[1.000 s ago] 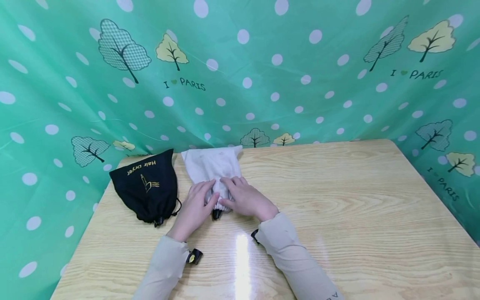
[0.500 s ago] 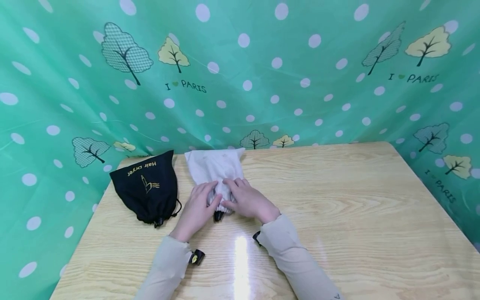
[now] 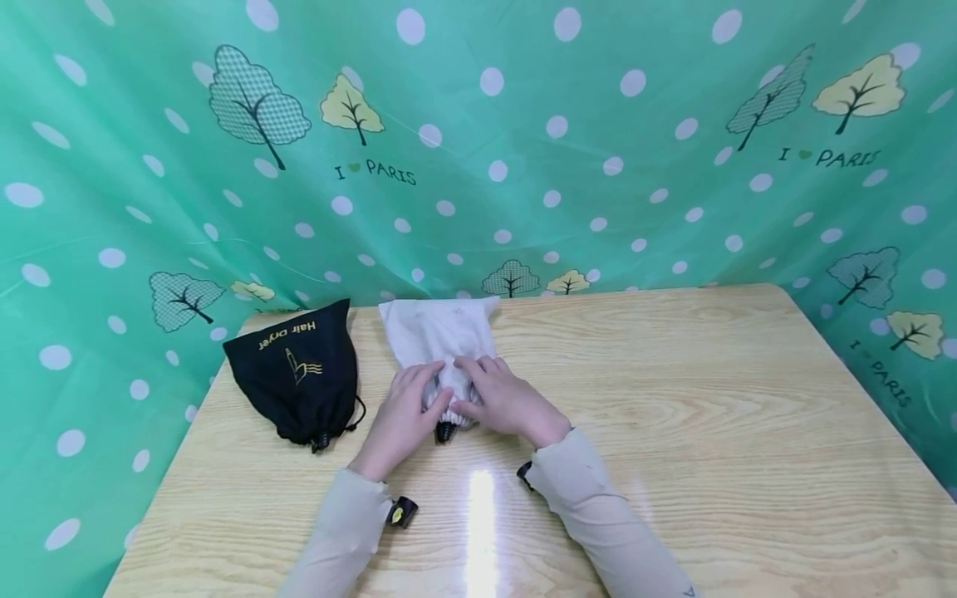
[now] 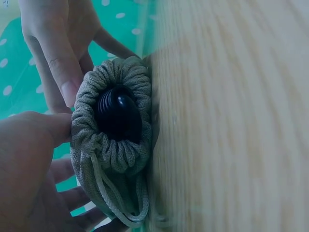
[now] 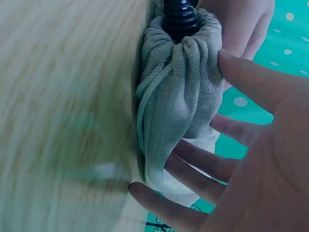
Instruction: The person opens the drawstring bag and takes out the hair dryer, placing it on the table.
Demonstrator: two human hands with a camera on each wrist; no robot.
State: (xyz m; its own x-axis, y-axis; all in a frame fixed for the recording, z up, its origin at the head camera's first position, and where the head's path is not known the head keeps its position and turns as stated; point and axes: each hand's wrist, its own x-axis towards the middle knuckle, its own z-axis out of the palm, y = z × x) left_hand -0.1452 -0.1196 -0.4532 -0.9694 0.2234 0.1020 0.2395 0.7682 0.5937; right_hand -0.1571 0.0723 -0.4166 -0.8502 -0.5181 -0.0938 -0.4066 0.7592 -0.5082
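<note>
The left hand [image 3: 399, 417] and right hand [image 3: 510, 399] flank a pale grey cloth drawstring bag [image 3: 439, 330] on the light wood-grain table [image 3: 673, 432], fingers spread and relaxed, touching its gathered end. Compared with a second ago, it lies slightly farther right, more apart from the black gold-lettered cloth pouch [image 3: 299, 386].

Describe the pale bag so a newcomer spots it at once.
On the wooden table, look near the far edge, left of center. There the pale gray bag lies with the left hand and right hand touching it. Its light cloth sets it apart from the black bag beside it, lettered Hair Dryer in gold.
</note>
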